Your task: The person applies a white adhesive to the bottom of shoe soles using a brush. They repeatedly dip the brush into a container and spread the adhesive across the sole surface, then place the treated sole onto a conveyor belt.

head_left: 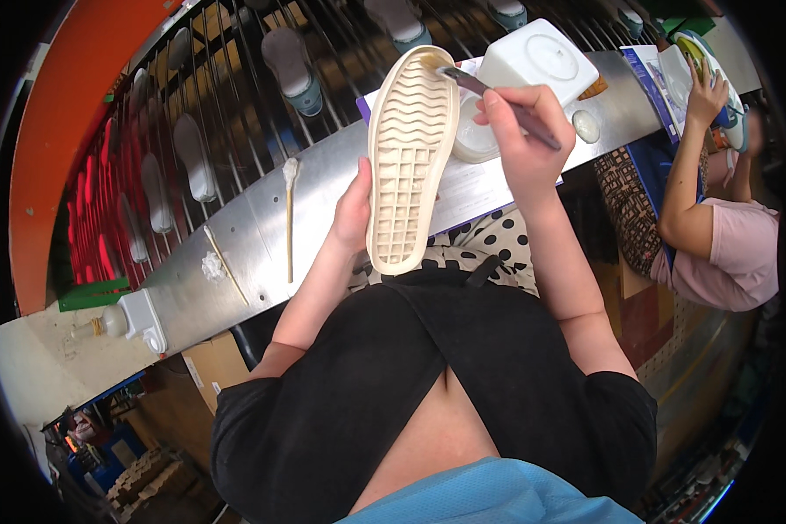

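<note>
left grip (pixel 354 214): cream shoe sole (pixel 406 162) | right grip (pixel 528 131): brush (pixel 467 83) at the sole's upper end | white container (pixel 537 63) just beyond

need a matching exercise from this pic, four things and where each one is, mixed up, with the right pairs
1. cream shoe sole
2. dark-handled brush
3. two thin sticks
4. white plastic container

a. gripped by the right hand
b. on the metal worktop, left of both hands
c. beyond the right hand
d. in the left hand

Pairs: 1-d, 2-a, 3-b, 4-c
</note>
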Available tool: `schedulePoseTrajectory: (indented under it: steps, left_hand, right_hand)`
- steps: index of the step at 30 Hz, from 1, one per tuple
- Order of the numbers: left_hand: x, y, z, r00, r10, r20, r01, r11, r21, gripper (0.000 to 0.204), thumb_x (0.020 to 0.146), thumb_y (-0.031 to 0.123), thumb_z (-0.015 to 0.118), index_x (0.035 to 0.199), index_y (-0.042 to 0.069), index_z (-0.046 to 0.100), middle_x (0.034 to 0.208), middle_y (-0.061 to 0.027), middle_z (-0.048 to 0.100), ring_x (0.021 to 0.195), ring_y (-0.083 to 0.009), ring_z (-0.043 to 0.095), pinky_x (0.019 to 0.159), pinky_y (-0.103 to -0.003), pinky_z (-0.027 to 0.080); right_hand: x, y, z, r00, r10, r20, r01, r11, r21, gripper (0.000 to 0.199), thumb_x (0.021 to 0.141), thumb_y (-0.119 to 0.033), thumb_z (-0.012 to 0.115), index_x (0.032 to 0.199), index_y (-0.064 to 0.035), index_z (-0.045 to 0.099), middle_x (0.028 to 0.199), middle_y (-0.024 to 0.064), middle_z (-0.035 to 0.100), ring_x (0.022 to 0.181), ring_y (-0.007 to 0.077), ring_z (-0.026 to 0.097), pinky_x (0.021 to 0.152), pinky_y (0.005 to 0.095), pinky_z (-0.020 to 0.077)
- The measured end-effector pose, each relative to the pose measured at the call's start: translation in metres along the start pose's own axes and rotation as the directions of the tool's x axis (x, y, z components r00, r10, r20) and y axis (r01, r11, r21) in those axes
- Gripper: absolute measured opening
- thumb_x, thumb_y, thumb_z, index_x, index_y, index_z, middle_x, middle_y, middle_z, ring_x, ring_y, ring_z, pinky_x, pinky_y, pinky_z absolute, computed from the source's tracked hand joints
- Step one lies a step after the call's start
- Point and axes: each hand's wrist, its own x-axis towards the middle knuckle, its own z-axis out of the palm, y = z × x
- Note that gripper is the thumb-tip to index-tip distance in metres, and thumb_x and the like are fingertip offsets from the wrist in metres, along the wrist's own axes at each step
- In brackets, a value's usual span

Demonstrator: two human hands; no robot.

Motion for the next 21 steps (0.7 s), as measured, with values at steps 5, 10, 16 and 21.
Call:
schedulePoseTrajectory:
  steps: [5, 10, 16, 21]
  left_hand:
    - [0.007, 0.011, -0.002, 0.996, -0.023, 0.087, 0.032, 0.995, -0.099, 0.077, 0.106, 0.061, 0.017, 0.150, 0.002, 0.040, 0.135, -0.0202, 0.061, 0.116, -0.0321, 0.066, 0.093, -0.043, 0.058]
    - [0.016, 0.032, -0.004, 0.990, 0.077, -0.118, -0.092, 0.988, -0.125, 0.077, 0.105, 0.062, 0.020, 0.146, 0.003, 0.046, 0.129, -0.0205, 0.064, 0.111, -0.0337, 0.068, 0.089, -0.045, 0.060]
    - [0.013, 0.051, -0.012, 0.987, 0.115, -0.116, -0.113, 0.993, 0.023, 0.077, 0.105, 0.062, 0.022, 0.143, 0.001, 0.047, 0.122, -0.0206, 0.067, 0.104, -0.0314, 0.071, 0.085, -0.042, 0.062]
    - [0.003, 0.042, -0.006, 0.992, 0.045, -0.116, -0.055, 0.995, -0.082, 0.075, 0.106, 0.059, 0.022, 0.144, 0.000, 0.047, 0.123, -0.0224, 0.067, 0.104, -0.0322, 0.071, 0.084, -0.041, 0.062]
  right_hand:
    - [0.001, 0.002, 0.005, 0.958, 0.155, 0.240, -0.220, 0.937, 0.273, 0.013, 0.084, 0.009, 0.065, 0.097, 0.0081, 0.064, 0.089, 0.0171, 0.073, 0.077, 0.0212, 0.073, 0.073, 0.0294, 0.0586]
    - [-0.040, -0.006, 0.020, 0.873, 0.136, 0.469, -0.290, 0.917, 0.275, 0.009, 0.079, 0.007, 0.067, 0.088, 0.0067, 0.066, 0.082, 0.0095, 0.070, 0.077, 0.0118, 0.068, 0.069, 0.0259, 0.0551]
    - [-0.047, -0.021, 0.011, 0.650, 0.033, 0.759, -0.197, 0.972, 0.126, 0.010, 0.077, 0.008, 0.069, 0.088, 0.0050, 0.070, 0.088, 0.0127, 0.073, 0.077, 0.0195, 0.070, 0.069, 0.0298, 0.0547]
    - [0.005, 0.002, -0.003, 0.777, -0.154, 0.611, 0.162, 0.986, 0.043, 0.012, 0.085, 0.007, 0.069, 0.095, 0.0032, 0.073, 0.100, 0.0136, 0.074, 0.091, 0.0196, 0.071, 0.078, 0.0277, 0.0561]
